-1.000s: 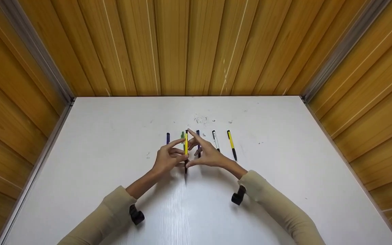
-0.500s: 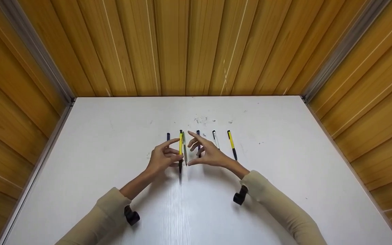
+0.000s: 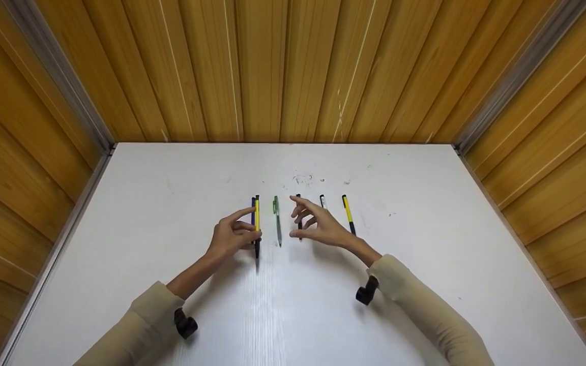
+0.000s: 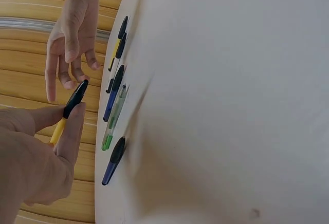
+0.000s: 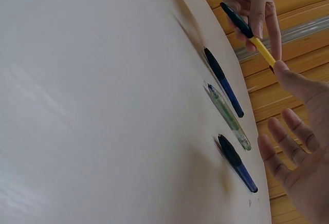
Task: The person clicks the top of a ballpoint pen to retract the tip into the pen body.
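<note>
I am carrying the yellow-and-black pen [image 3: 257, 221] leftward in my left hand [image 3: 231, 238], pinching it above the white surface [image 3: 405, 213], so it is now partly hiding the blue pen [image 3: 253, 203] and leaving the green pen [image 3: 278, 223] uncovered. My right hand [image 3: 323, 227] is staying empty, fingers parted, separate from the left. I am judging the pen as not yet placed. Its slim, straight barrel is ending in black; the green one is looking translucent.
</note>
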